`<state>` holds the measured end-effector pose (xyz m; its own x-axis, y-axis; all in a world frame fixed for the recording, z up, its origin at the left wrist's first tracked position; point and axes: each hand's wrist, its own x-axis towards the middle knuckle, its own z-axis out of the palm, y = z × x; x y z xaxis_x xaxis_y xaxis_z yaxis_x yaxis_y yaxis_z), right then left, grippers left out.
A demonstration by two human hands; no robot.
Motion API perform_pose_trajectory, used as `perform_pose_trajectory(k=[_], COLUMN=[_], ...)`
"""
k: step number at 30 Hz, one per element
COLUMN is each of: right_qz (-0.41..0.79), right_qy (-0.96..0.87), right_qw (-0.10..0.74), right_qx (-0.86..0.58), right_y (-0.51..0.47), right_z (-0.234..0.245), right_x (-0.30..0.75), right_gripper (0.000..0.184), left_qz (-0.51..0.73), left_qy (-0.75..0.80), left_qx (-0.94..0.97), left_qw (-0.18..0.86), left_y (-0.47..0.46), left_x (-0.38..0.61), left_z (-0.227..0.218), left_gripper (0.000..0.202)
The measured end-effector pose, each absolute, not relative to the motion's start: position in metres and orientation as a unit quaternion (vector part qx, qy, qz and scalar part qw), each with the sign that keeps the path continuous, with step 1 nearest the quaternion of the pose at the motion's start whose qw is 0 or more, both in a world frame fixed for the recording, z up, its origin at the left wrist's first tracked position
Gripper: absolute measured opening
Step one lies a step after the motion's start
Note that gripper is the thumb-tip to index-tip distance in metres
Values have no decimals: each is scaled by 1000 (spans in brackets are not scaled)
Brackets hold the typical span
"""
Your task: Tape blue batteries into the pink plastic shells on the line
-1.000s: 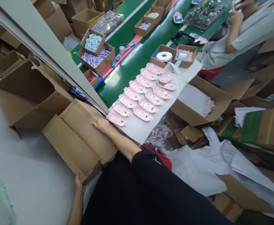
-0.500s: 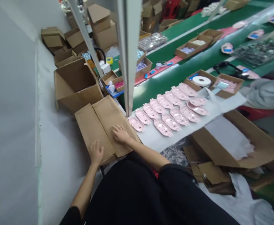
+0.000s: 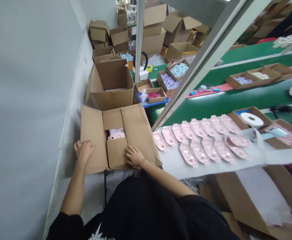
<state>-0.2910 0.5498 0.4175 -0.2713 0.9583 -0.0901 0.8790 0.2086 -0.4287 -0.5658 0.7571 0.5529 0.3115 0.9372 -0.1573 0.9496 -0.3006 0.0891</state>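
A cardboard box (image 3: 116,153) stands in front of me with its top partly unfolded, and pink plastic parts (image 3: 117,134) show through the gap. My left hand (image 3: 84,150) is closed round the outer edge of the left flap (image 3: 93,128), which is folded out to the side. The tips of those fingers are partly hidden by the flap. On the right side, my right hand (image 3: 134,156) lies with fingers spread on the right flap (image 3: 138,130), which still lies across the top.
Rows of pink plastic shells (image 3: 201,128) lie on the white-covered table (image 3: 176,166) to the right. A metal post (image 3: 211,60) rises beside the box. Behind it stand an open carton (image 3: 113,98) and a green conveyor (image 3: 211,103). A wall (image 3: 31,100) runs along the left.
My left hand has swung the left flap outward to the left, uncovering pink parts inside. My right hand stays on the right flap. The view has turned left.
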Motion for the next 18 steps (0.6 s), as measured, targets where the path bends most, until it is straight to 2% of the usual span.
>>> perform_pose_trajectory(k=[3,7,9,11,14,18], right_qz=[181,141,141,144,146,212], right_qy=[-764,-755,-713,-628,-480,-392], right_qw=[71,79,96,129,173,216], right_qx=[-615,-635,-680,-754,-848,-869], right_y=[554,543,526,501,462,437], right_z=[440,495,521,536,534,501], right_x=[-288,-267,-242,-205,-147,-109], right_gripper=[37,31,42,61,79,71], left_qz=[-85,-85,-78,-72,-71,-81], left_qy=[681,713,740,763,774,771], left_qx=[709,654,624,600,590,595], left_qw=[165,238,239,229,219,213], left_y=[753,719,704,698,703,715], left_x=[-580,-544,-529,-527,-542,-567], left_z=[513,437,412,400,393,386], left_gripper=[59,65,68,69,67,62])
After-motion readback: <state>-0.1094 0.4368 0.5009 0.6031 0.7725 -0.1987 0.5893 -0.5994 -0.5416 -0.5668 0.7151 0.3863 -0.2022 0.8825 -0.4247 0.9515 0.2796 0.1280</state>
